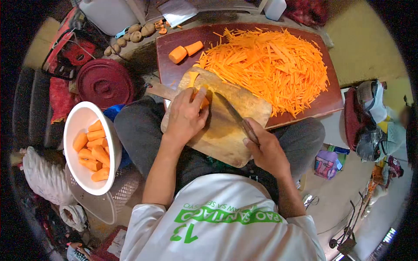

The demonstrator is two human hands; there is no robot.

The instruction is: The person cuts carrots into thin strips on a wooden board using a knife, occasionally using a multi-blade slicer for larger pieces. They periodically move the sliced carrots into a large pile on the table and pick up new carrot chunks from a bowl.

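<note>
My left hand (188,114) is closed on a piece of carrot (204,102) on the wooden cutting board (230,139), its fingers largely covering the piece. My right hand (266,150) grips the handle of a knife (230,109), whose blade points up and left over the board, just right of the carrot. The board rests across my lap and against a red table (165,43). A thin orange slice (193,76) lies near the board's top left. Beyond the board, a large heap of carrot strips (270,65) covers much of the table. Two carrot pieces (177,55) lie at its left.
A white bowl (69,143) of peeled carrots is at my left, above a mesh basket (124,191). Behind it are a dark red lid (104,82) and several potatoes (148,29). Bags (370,108) lie at the right. A person (78,252) shows at the lower left.
</note>
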